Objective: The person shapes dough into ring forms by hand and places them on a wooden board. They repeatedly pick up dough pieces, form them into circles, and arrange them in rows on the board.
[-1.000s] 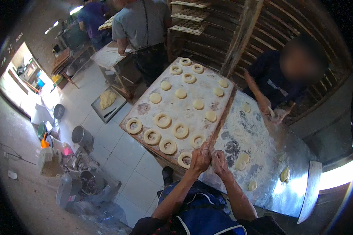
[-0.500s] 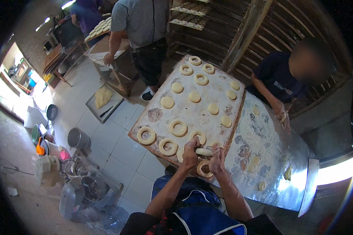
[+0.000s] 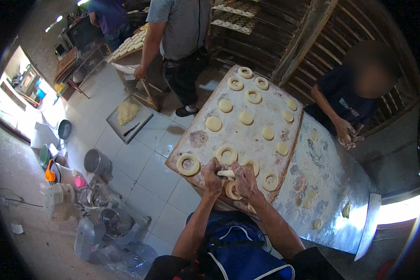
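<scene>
Both my hands work on a dough ring [image 3: 226, 173] just above the near edge of a floured wooden board [image 3: 200, 112]. On its left side, my left hand [image 3: 212, 177] has its fingers closed round the dough. My right hand [image 3: 245, 179] grips the other side, so only the pale middle stretch shows between them. Close beneath and around my hands lie other dough rings: one [image 3: 232, 190] partly under my right hand, one [image 3: 227, 155] beyond, and one [image 3: 270, 182] to the right. Farther up the board sit several round dough pieces without holes [image 3: 246, 118] and more rings [image 3: 253, 96].
A metal-topped, floury table [image 3: 331, 172] adjoins the board's right side; a co-worker [image 3: 345, 98] stands behind it, hands together. Another person [image 3: 184, 32] stands at the far left. On the floor are a tray [image 3: 144, 122] with dough and a knife, a metal pot [image 3: 98, 164] and a mixer [image 3: 112, 224].
My hands have shifted left along the board's near edge, and the ring at the right is now uncovered. The co-worker's hands have come together. The whole view has swung slightly.
</scene>
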The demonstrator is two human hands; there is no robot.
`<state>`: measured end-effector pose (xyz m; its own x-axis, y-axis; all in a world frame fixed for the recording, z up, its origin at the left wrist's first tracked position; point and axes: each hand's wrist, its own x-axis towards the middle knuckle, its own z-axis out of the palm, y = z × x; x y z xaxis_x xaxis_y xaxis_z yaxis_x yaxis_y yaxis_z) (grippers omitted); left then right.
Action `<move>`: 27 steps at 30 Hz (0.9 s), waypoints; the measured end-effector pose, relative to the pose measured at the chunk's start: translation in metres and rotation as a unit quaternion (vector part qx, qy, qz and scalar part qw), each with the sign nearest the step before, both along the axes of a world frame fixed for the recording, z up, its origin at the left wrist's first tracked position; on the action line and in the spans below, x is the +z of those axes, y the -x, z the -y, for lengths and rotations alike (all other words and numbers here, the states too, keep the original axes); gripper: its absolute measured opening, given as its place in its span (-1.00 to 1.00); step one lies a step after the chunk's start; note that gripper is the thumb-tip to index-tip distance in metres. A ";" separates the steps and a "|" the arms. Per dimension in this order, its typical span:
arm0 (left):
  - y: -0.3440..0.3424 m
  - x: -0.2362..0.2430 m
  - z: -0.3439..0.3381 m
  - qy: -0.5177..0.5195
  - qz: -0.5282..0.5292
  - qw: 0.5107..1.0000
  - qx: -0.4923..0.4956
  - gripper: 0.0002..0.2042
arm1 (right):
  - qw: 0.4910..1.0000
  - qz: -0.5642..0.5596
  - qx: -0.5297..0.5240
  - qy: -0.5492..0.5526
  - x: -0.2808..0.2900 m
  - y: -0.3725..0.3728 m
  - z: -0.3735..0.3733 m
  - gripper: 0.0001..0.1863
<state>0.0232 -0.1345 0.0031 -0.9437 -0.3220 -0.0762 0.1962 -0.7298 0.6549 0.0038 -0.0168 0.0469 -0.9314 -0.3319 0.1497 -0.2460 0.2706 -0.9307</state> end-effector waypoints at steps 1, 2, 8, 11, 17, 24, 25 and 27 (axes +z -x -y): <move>0.004 0.002 0.009 0.132 0.016 0.991 0.009 -0.70 | 0.998 0.057 0.004 -0.016 0.002 0.006 0.007 -0.43; 0.007 0.004 0.021 0.265 0.028 0.964 0.011 -0.69 | 0.999 0.040 0.030 -0.012 0.004 0.011 0.014 -0.48; 0.057 0.012 0.086 0.409 0.104 0.902 0.087 -0.56 | 0.996 0.022 0.077 -0.041 0.027 0.067 0.048 -0.64; 0.085 0.006 0.105 0.584 0.178 0.781 0.134 -0.60 | 0.986 0.038 -0.009 -0.161 0.031 0.086 0.063 -0.40; 0.097 -0.003 0.134 0.719 0.116 0.676 0.110 -0.72 | 0.964 -0.096 -0.097 -0.228 0.025 0.061 0.030 -0.24; 0.097 0.013 0.129 0.739 0.109 0.665 0.024 -0.80 | 0.912 -0.098 -0.231 -0.324 -0.017 0.077 -0.124 -0.35; 0.100 0.017 0.127 0.750 0.172 0.638 -0.011 -0.78 | 0.870 -0.161 -0.298 -0.358 -0.025 0.092 -0.145 -0.38; 0.117 0.017 0.107 0.774 0.085 0.618 0.103 -0.76 | 0.839 -0.194 -0.322 -0.394 -0.040 0.111 -0.170 -0.42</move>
<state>-0.0938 -0.2414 0.0202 -0.8913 -0.2448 0.3816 0.0128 0.8278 0.5609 -0.1070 0.1537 0.0068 -0.8874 0.0828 0.4535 -0.0563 0.9569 -0.2850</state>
